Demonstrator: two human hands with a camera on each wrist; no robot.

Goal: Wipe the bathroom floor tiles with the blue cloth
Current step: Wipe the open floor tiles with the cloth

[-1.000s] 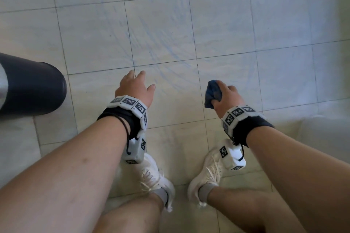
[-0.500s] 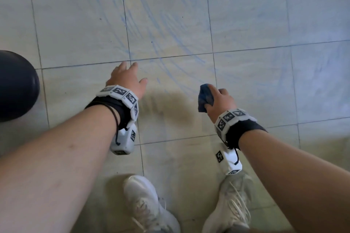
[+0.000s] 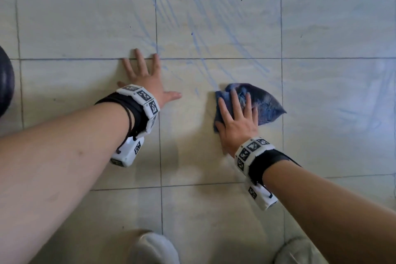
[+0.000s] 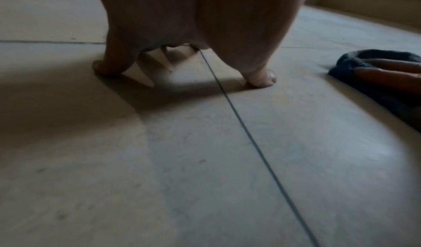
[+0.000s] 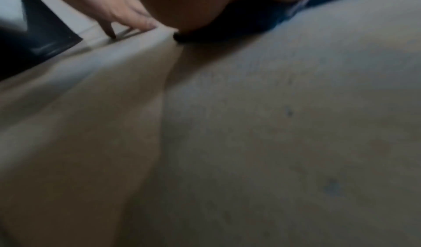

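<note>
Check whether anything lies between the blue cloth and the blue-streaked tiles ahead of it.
Nothing visible does. The crumpled blue cloth lies flat under the right hand, and the streaked beige floor tiles directly ahead are bare. The left hand rests off to the side.

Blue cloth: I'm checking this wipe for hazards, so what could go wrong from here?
1. The right hand presses flat on the cloth with no grip, so it may slip off or bunch up.
2. The left hand props on the tiles; on a wet patch it could slide.
3. Blue streaks lie beyond the cloth and could be missed.
</note>
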